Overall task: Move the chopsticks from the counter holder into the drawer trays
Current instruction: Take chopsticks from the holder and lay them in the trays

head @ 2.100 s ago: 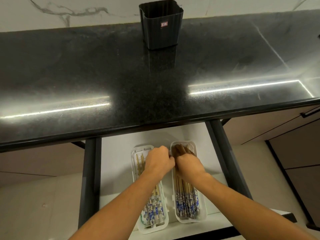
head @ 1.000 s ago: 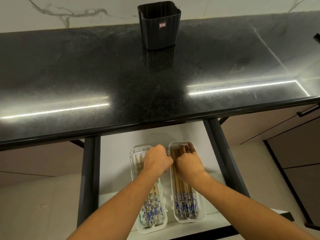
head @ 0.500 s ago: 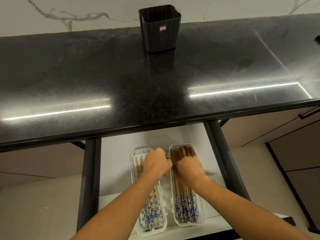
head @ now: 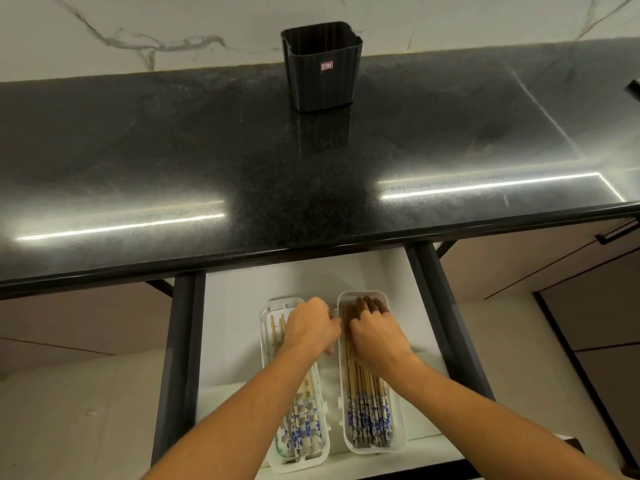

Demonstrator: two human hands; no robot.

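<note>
The black ribbed holder (head: 320, 74) stands at the back of the counter, and no chopsticks show above its rim. Two white trays lie side by side in the open drawer (head: 235, 323). The left tray (head: 266, 341) holds chopsticks (head: 304, 420) with blue-and-white ends. More chopsticks (head: 369, 417) fill the right tray (head: 400, 431). My left hand (head: 310, 327) is curled over the left tray's inner rim. My right hand (head: 375, 337) lies flat on the chopsticks in the right tray, its fingers stretched toward the far end.
The black granite counter (head: 207, 150) overhangs the back of the drawer. Dark drawer rails (head: 176, 341) run along both sides of the drawer. Cabinet fronts with a black handle (head: 616, 233) are at the right.
My right hand's fingers have gone from curled at the far tips of the chopsticks to lying straight on them. My left hand has barely moved.
</note>
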